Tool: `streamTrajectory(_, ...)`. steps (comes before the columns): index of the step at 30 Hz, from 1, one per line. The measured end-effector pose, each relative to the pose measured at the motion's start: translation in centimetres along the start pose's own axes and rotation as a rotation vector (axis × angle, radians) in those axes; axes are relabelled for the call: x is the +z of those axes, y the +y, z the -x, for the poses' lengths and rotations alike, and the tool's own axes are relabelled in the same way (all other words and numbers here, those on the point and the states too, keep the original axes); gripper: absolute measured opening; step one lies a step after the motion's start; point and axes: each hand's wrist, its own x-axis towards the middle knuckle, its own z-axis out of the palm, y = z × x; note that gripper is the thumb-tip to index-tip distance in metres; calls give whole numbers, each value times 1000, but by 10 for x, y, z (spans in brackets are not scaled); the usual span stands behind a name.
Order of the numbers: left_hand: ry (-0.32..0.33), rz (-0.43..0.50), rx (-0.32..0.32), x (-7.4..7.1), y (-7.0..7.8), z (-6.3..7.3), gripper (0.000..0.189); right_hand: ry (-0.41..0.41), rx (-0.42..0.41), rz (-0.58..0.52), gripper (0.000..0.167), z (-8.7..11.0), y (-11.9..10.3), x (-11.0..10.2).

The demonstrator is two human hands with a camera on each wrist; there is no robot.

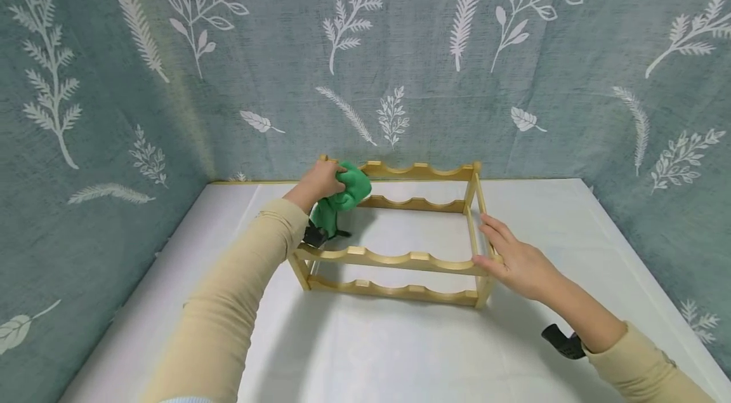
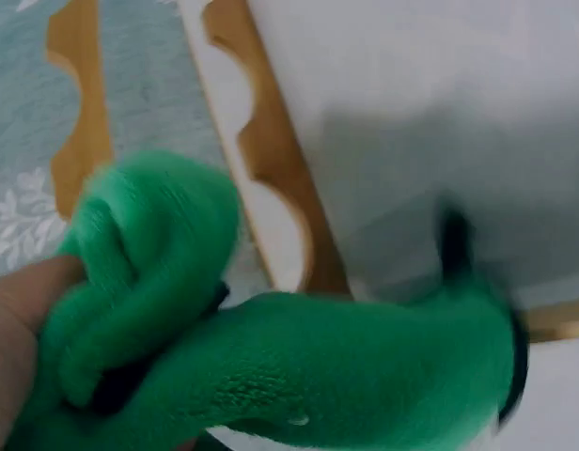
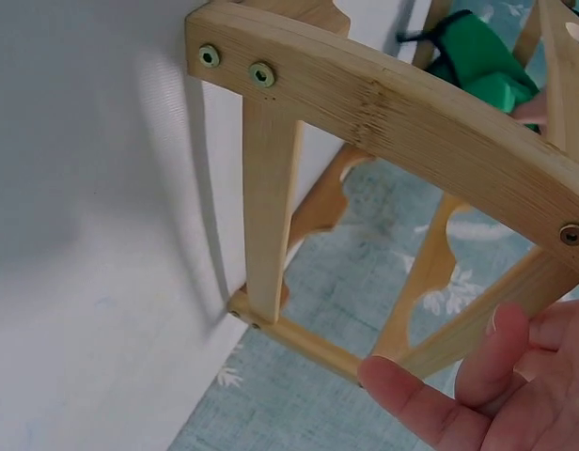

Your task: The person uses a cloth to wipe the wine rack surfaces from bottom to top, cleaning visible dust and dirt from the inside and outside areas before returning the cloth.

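Note:
A green plush cloth (image 1: pixel 354 189) with dark edging hangs bunched from my left hand (image 1: pixel 318 182), over the left end of a two-tier wooden rack (image 1: pixel 419 259). In the left wrist view the thumb presses into a thick fold of the cloth (image 2: pixel 308 362), and its loose part trails across the rack. My right hand (image 1: pixel 522 266) lies at the rack's right end, fingers extended along the end frame. The right wrist view has its fingertips (image 3: pixel 388 376) right at the wooden bars, with bolt heads (image 3: pixel 261 74) in the side piece.
The rack stands on a white-covered table (image 1: pixel 394 352). Teal fabric (image 1: pixel 274 79) with white leaf prints hangs behind and at both sides. Scalloped rails (image 1: pixel 414 171) run along the rack's front and back. A black strap device (image 1: pixel 562 341) sits on the right wrist.

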Motion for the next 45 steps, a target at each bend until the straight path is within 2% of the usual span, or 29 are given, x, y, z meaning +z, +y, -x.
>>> streamTrajectory(2, -26, 42, -30, -2, -1, 1, 46, -5, 4, -2, 65, 1, 0, -1)
streamTrajectory(5, -48, 128, -25, -4, 10, 4, 46, -10, 1, 2, 65, 0, 1, -1)
streamTrajectory(8, -87, 233, -26, -4, 30, 5, 48, -10, -8, 5, 65, -1, 1, 1)
streamTrajectory(10, -125, 307, -36, -2, 49, 7, 49, -8, -12, 7, 65, -1, 1, 2)
streamTrajectory(12, -143, 387, -67, 17, 63, -18, 52, -4, -13, 6, 65, -1, 1, 3)
streamTrajectory(14, -162, 473, -105, 44, 74, -52, 51, 5, -15, 5, 64, -1, 0, 5)
streamTrajectory(16, -145, 525, -135, 70, 85, -84, 46, 10, -17, 1, 63, -2, -1, 6)
streamTrajectory(17, -109, 537, -143, 84, 90, -99, 44, 13, -19, -3, 63, -2, -2, 7)
streamTrajectory(19, -65, 567, -162, 88, 104, -95, 37, 16, -25, -11, 63, -3, -4, 8)
streamTrajectory(21, -16, 594, -179, 82, 114, -79, 33, 13, -25, -19, 63, -4, -5, 10)
streamTrajectory(22, 19, 609, -169, 81, 113, -74, 33, 10, -24, -22, 63, -4, -6, 10)
streamTrajectory(24, 26, 658, -198, 77, 107, -67, 30, 6, -22, -20, 63, -5, -6, 11)
streamTrajectory(25, 55, 661, -206, 79, 100, -71, 30, 4, -20, -18, 63, -5, -6, 11)
streamTrajectory(27, 122, 641, -203, 89, 78, -87, 30, 2, -15, -11, 63, -4, -6, 10)
streamTrajectory(28, 151, 622, -204, 96, 65, -100, 28, 5, -14, -8, 63, -3, -5, 9)
streamTrajectory(29, 136, 599, -247, 93, 58, -103, 24, 7, -13, -5, 63, -2, -5, 7)
streamTrajectory(30, 140, 579, -257, 95, 45, -110, 25, 10, -12, -3, 63, -2, -5, 6)
streamTrajectory(32, 182, 513, -282, 95, 20, -120, 30, 13, -12, 0, 63, -1, -4, 5)
streamTrajectory(33, 163, 483, -308, 88, 13, -114, 31, 15, -11, -1, 63, -2, -3, 4)
streamTrajectory(34, 172, 450, -310, 81, 4, -109, 29, 14, -12, -5, 63, -2, -3, 3)
streamTrajectory(36, 182, 439, -314, 60, -5, -88, 29, 8, -7, -8, 64, -3, -3, 3)
streamTrajectory(37, 206, 422, -323, 46, -2, -71, 23, 4, -2, -12, 64, -3, -3, 2)
streamTrajectory(39, 195, 444, -328, 14, 7, -34, 16, -5, 8, -19, 65, -4, -3, 2)
streamTrajectory(42, 232, 459, -336, -22, 10, -1, 19, -18, 21, -23, 65, -4, -3, 2)
streamTrajectory(43, 253, 457, -338, -29, 6, 4, 23, -19, 23, -24, 65, -3, -3, 2)
streamTrajectory(44, 293, 480, -308, -33, -6, 4, 25, -20, 24, -24, 65, -3, -2, 2)
streamTrajectory(45, 306, 498, -301, -39, -14, 6, 24, -20, 25, -25, 65, -3, -3, 2)
